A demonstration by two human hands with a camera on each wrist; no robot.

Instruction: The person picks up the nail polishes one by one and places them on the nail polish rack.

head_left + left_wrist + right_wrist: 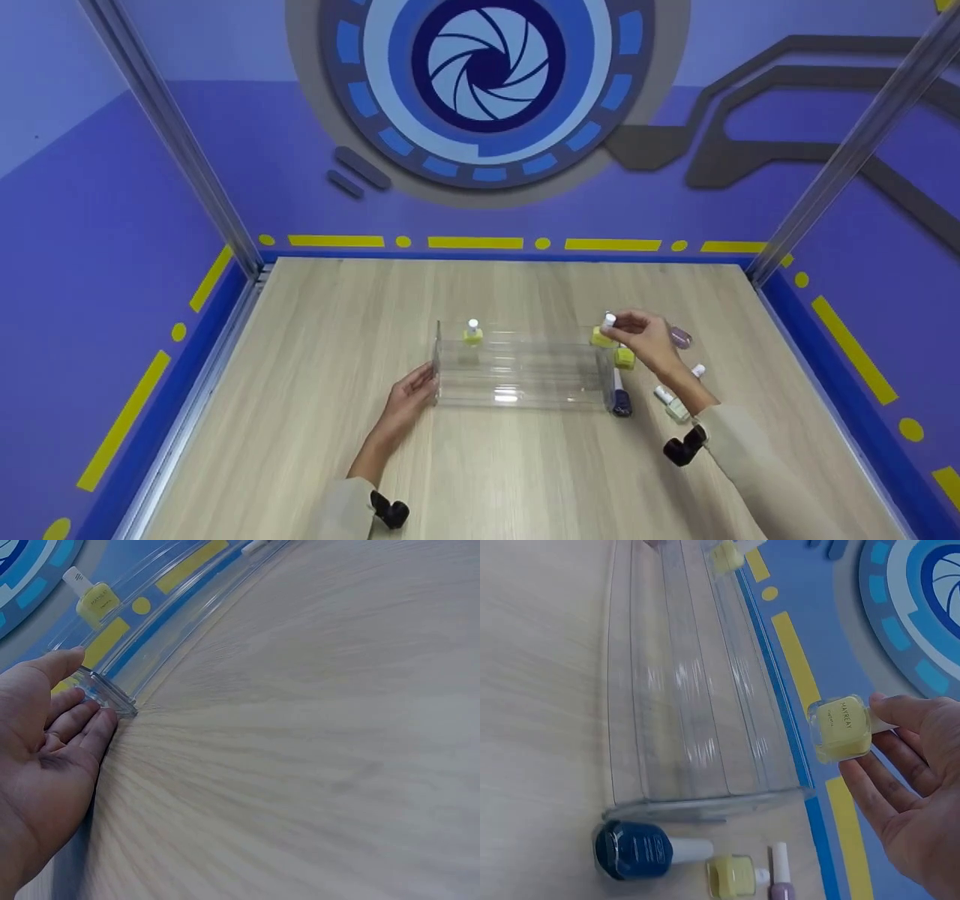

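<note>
A clear stepped plastic display rack (517, 367) stands on the table. At its left end my left hand (411, 394) grips the end panel, thumb at the upper edge and fingers lower down, as the left wrist view shows. By its white cap, my right hand (646, 341) pinches a yellow nail polish bottle (844, 727), held at the back right of the rack. Another yellow nail polish bottle (472, 334) stands upright on the rack's back step at the left. The front steps hold no bottles.
Right of the rack lie a dark blue nail polish bottle (622, 403), a yellow one (624, 358), a purple one (681, 337) and a pale one (677, 409). A further white cap (699, 370) shows beside my right wrist. Patterned blue walls enclose the wooden table (495, 465).
</note>
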